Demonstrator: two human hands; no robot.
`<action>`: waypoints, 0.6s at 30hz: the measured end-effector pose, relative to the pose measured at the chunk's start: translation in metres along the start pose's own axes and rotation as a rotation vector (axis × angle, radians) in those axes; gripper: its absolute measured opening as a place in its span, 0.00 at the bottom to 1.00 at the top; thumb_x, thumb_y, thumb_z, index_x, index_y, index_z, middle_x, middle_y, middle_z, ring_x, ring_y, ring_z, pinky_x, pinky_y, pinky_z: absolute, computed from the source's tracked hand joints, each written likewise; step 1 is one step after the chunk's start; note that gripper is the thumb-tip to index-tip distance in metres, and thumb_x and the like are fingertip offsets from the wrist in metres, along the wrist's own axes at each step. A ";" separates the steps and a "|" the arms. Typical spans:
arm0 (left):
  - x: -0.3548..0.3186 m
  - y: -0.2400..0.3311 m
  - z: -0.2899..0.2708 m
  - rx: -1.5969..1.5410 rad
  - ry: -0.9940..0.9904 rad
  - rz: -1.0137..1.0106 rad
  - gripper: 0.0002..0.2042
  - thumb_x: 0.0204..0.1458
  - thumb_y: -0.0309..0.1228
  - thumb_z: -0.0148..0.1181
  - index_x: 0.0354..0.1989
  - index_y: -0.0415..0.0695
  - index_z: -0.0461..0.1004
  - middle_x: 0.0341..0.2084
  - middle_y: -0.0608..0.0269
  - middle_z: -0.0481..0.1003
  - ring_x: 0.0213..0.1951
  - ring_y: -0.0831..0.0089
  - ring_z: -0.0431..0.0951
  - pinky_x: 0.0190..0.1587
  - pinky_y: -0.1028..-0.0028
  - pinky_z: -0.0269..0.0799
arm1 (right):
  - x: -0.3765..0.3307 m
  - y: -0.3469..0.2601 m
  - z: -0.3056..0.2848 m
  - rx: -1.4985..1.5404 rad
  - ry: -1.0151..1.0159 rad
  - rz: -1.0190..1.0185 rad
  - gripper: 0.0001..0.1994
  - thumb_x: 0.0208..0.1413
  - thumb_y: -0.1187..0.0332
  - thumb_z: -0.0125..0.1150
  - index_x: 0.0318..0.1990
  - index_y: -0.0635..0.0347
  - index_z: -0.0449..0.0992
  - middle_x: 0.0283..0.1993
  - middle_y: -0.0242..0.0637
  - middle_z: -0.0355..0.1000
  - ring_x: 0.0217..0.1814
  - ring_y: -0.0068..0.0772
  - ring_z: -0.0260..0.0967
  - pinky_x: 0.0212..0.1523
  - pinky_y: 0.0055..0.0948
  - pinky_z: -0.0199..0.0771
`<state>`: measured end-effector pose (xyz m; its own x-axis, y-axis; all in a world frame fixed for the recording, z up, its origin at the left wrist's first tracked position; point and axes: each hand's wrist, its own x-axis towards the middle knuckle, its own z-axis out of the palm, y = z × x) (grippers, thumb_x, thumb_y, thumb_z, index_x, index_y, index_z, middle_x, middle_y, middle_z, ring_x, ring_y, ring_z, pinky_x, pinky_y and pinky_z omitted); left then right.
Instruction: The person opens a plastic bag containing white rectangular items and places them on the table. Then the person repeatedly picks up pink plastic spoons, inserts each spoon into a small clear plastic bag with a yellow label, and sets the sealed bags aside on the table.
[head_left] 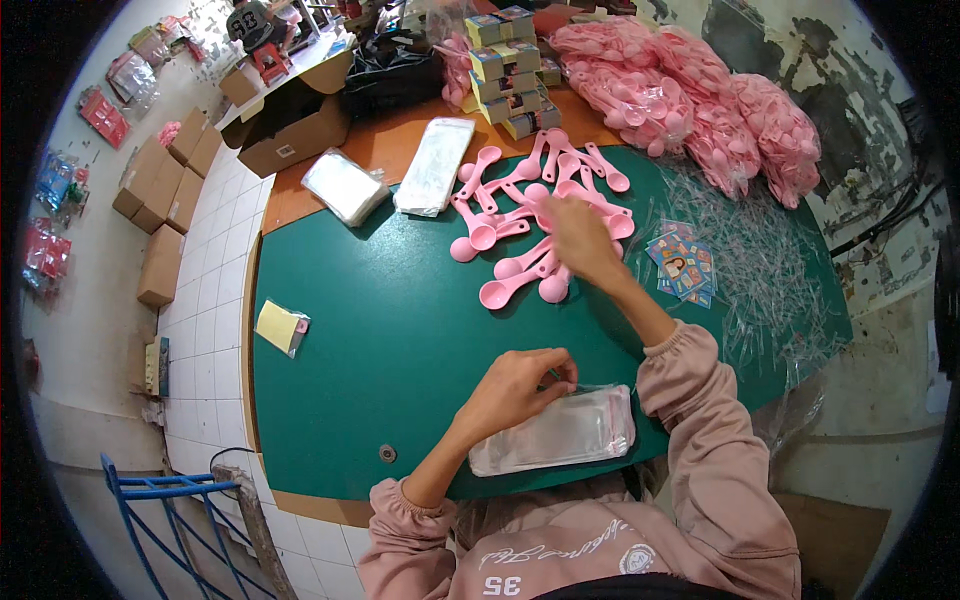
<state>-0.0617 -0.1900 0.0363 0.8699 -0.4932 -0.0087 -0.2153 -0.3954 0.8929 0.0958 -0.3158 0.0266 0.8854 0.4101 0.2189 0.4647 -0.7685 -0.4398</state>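
Observation:
My left hand [522,388] is closed at the top edge of a stack of clear plastic bags [560,440] at the table's near edge, pinching the open mouth of the top bag. Farther off, my right hand [582,238] is over a loose pile of pink measuring spoons [508,288]. Motion smears its fingers, so whether they grip a spoon cannot be made out. The spoons lie in several directions on the green tabletop [370,330], some overlapping.
Right of the spoons lie small printed cards [684,262] and scattered clear plastic strips [770,270]. Bags of pink spoons [690,100], stacked card bundles [510,75] and two packs of clear bags [434,165] sit behind. A yellow card packet [282,327] lies left.

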 end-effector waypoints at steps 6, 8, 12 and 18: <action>-0.006 -0.018 -0.005 -0.552 0.169 -0.084 0.07 0.52 0.23 0.53 0.33 0.40 0.60 0.32 0.53 0.76 0.35 0.73 0.76 0.33 0.75 0.72 | -0.031 0.005 -0.070 -0.085 0.615 -0.209 0.10 0.50 0.72 0.53 0.41 0.60 0.71 0.31 0.36 0.66 0.31 0.38 0.66 0.32 0.37 0.65; -0.002 -0.020 -0.009 -0.801 0.190 -0.216 0.11 0.52 0.23 0.54 0.39 0.42 0.58 0.32 0.50 0.75 0.35 0.73 0.76 0.35 0.78 0.71 | -0.055 -0.008 -0.086 0.151 0.463 -0.066 0.09 0.52 0.71 0.53 0.41 0.61 0.71 0.30 0.36 0.67 0.30 0.33 0.67 0.30 0.33 0.65; -0.003 -0.019 -0.015 -0.831 0.270 -0.264 0.14 0.50 0.23 0.57 0.41 0.40 0.59 0.30 0.53 0.76 0.34 0.73 0.77 0.34 0.79 0.71 | -0.086 -0.016 -0.070 0.717 0.296 0.080 0.08 0.55 0.73 0.51 0.42 0.64 0.69 0.30 0.33 0.68 0.27 0.20 0.68 0.26 0.20 0.69; -0.003 -0.016 -0.018 -0.767 0.383 -0.273 0.17 0.47 0.24 0.60 0.45 0.39 0.63 0.28 0.57 0.76 0.32 0.74 0.77 0.33 0.80 0.70 | -0.099 -0.025 -0.059 0.983 0.280 0.106 0.10 0.53 0.78 0.53 0.43 0.65 0.67 0.31 0.32 0.68 0.27 0.19 0.69 0.27 0.18 0.72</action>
<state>-0.0524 -0.1683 0.0306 0.9653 -0.1117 -0.2362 0.2565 0.2331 0.9380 -0.0028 -0.3661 0.0673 0.9507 0.1374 0.2779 0.2805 -0.0002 -0.9598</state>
